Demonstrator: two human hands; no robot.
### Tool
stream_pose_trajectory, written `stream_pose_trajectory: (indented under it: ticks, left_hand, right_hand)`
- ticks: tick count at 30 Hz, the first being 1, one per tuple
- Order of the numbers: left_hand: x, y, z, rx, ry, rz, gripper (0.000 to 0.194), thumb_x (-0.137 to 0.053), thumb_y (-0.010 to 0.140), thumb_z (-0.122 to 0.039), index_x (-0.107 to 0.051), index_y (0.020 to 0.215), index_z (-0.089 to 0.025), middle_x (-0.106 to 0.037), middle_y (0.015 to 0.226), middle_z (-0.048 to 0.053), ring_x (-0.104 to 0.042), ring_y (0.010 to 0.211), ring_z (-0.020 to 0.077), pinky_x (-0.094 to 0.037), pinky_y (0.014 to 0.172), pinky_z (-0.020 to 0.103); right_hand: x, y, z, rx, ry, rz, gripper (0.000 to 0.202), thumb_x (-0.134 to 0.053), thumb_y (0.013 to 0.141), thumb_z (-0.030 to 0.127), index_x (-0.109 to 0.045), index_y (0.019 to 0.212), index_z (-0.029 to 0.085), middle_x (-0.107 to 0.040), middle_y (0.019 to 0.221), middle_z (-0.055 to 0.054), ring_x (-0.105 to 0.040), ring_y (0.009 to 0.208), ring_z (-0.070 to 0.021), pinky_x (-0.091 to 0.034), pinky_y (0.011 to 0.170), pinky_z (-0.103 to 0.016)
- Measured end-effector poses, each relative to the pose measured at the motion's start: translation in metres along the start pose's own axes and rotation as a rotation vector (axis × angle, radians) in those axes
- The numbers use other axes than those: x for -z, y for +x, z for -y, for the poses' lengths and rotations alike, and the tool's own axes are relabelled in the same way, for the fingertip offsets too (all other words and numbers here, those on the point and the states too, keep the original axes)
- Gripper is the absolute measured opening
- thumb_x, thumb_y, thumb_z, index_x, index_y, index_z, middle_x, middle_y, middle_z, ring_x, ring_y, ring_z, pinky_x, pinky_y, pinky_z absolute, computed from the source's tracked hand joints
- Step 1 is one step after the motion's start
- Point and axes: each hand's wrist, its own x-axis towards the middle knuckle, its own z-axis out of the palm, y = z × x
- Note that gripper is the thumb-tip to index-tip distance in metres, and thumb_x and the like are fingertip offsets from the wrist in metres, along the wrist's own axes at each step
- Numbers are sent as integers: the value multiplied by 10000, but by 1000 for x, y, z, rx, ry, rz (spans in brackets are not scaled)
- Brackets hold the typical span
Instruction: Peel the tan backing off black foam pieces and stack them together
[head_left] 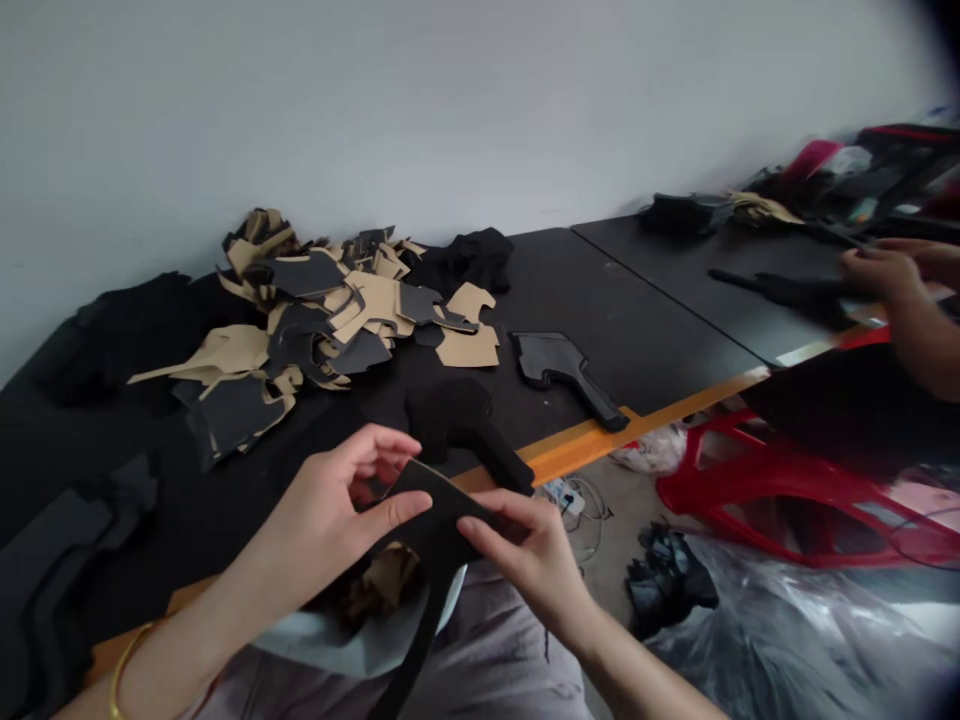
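Note:
My left hand [341, 515] and my right hand [529, 555] both pinch a flat black cut piece [435, 515] held above my lap, just in front of the table's orange edge [577, 448]. A narrow black strip of the piece hangs down between my knees. Under it a tan scrap [386, 578] lies on a pale sheet on my lap. A stack of similar black shaped pieces [461, 420] rests on the black table [637, 330] right behind my hands. Another stack of such pieces [562, 370] lies further right.
A heap of tan and black offcuts [315, 320] lies at the back left by the wall. Black fabric [67, 560] lies at the left. Another person's hand [885, 275] works at the right table. A red plastic frame [787, 490] and plastic bags [787, 640] sit on the floor.

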Motion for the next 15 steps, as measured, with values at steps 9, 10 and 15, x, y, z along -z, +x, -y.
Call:
stream_pose_trajectory:
  ticks: [9,10,15]
  left_hand:
    - [7,-16,9,89,-29,47,208,-755,705,-419,-764,717,-211,-674,614,-5,-569,566,103,-409,511,161]
    - [7,-18,9,55,3,44,198,-755,708,-415,-768,717,-217,-680,620,-2,-576,570,107,-417,518,165]
    - [11,-23,11,12,49,78,162,-751,725,-377,-768,714,-216,-709,682,5,-621,614,117,-428,523,163]
  right_hand:
    - [-7,10,22,-13,41,171,232,-631,873,369,-752,950,187,-730,829,-53,-691,719,-151,-560,652,-231]
    - [-11,12,25,5,14,206,224,-634,869,362,-756,934,185,-726,799,-48,-682,702,-145,-549,636,-222]
    - [-22,14,34,34,-83,283,203,-619,859,314,-741,829,155,-704,734,-33,-639,644,-121,-488,567,-182]
